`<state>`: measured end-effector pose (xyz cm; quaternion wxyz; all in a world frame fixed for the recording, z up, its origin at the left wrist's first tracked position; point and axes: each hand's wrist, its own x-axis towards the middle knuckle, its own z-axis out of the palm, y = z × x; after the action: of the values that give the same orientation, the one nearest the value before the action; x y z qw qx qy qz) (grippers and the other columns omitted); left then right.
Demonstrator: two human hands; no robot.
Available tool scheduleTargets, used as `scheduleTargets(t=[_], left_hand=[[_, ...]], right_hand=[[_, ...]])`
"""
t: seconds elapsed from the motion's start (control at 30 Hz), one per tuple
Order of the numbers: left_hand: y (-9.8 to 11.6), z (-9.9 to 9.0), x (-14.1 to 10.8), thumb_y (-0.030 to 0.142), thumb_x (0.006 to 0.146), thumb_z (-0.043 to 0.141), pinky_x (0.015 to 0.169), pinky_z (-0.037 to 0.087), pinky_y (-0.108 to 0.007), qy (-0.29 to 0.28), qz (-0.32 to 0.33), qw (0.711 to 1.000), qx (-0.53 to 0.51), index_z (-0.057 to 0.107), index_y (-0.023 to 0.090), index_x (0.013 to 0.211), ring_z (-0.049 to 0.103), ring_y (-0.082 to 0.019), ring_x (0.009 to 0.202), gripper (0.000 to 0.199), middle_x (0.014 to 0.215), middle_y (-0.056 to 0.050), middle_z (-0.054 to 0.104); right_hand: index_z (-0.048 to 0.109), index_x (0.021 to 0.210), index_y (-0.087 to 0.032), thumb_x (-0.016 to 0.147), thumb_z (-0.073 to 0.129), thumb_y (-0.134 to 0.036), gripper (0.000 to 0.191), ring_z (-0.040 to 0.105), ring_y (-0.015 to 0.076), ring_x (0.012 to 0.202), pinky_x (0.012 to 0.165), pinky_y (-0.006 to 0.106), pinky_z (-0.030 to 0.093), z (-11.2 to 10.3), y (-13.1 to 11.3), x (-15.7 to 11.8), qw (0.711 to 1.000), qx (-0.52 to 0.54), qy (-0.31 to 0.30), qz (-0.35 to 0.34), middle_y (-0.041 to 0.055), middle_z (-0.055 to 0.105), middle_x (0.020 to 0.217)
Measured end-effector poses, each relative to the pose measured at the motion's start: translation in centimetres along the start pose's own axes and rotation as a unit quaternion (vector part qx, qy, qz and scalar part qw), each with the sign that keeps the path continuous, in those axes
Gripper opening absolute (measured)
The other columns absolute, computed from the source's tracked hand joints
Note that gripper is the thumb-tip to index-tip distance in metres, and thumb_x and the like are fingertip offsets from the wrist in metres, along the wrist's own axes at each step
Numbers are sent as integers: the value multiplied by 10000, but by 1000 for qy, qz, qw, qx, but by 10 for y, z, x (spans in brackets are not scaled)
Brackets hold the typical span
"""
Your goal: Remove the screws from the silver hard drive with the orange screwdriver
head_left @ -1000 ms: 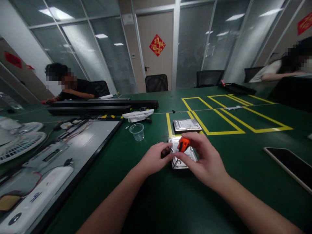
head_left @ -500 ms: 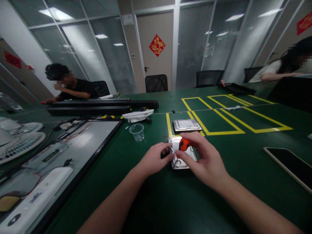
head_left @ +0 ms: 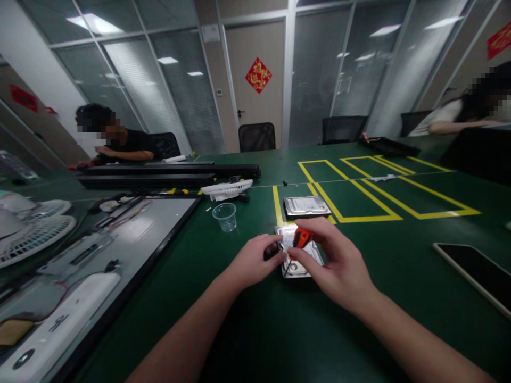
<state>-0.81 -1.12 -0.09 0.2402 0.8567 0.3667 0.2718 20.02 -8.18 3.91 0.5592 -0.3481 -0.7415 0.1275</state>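
The right hand [head_left: 339,263] grips an orange and black screwdriver [head_left: 302,239], its shaft slanting down over the near hard drive [head_left: 297,266], while the left hand [head_left: 255,260] holds that drive's left edge. Just beyond lies a second hard drive [head_left: 307,206] on the green table [head_left: 255,340], with a clear plastic cup [head_left: 225,218] to the left, yellow tape outlines [head_left: 371,218] and a phone [head_left: 475,271] to the right, and two people seated farther off.
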Motion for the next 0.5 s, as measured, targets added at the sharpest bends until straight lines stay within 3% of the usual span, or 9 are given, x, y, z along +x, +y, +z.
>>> scheduleTargets(t=[0.2,0.37,0.5], left_hand=[[3,-1,0,331,1004,705,769,464,-311,1,2,1000,-8,735,198,1207,625,-207,876,244,985,-40,697],[0,0,0,368,1006,702,795,470,-322,3,6,1000,-2,734,193,1201,637,-217,900,264,1028,-53,713],[0,0,0,363,1005,696,809,478,-329,-3,-7,1000,5,739,194,1189,643,-223,918,253,1060,-65,720]], right_hand=[[533,1498,-342,1006,649,-173,533,732,211,1136,1014,377,599,0,-4,-2,999,38,-24,20,57,719,1320],[595,1433,-345,948,772,-203,535,716,213,1124,1004,370,592,-1,-2,0,1000,12,-11,-7,48,704,1280],[626,1405,-343,961,750,-188,486,702,205,1092,957,360,598,-2,-2,2,1000,-1,-7,-16,43,696,1220]])
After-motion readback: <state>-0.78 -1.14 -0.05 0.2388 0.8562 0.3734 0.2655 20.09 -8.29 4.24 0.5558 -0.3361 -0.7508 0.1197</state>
